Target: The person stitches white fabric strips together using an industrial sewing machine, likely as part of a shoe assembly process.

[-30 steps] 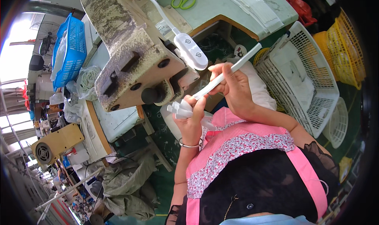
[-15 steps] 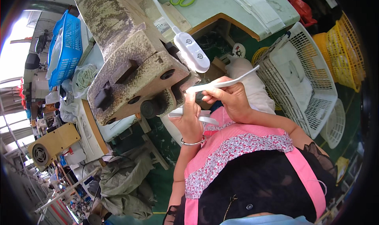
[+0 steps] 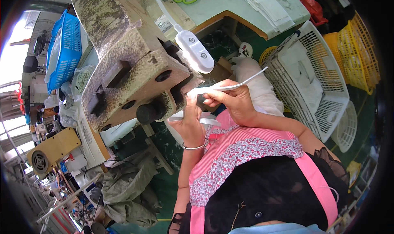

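White strip point(image 3: 230, 84) pinched in right hand point(image 3: 234, 102), left hand point(image 3: 189, 125) gripping its lower end, beside sewing machine point(image 3: 131, 69)

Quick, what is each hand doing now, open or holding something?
Left hand: closed on white strips under the machine.
Right hand: closed, pinching a long white strip.

Both forearms rise from the lower edge and meet in the middle. The left hand point(image 3: 189, 125) is raised, palm turned inward, fingers curled closed, a bangle at its wrist. The right hand point(image 3: 233, 100) sits just above it, fingers pinched together, wrist bent.
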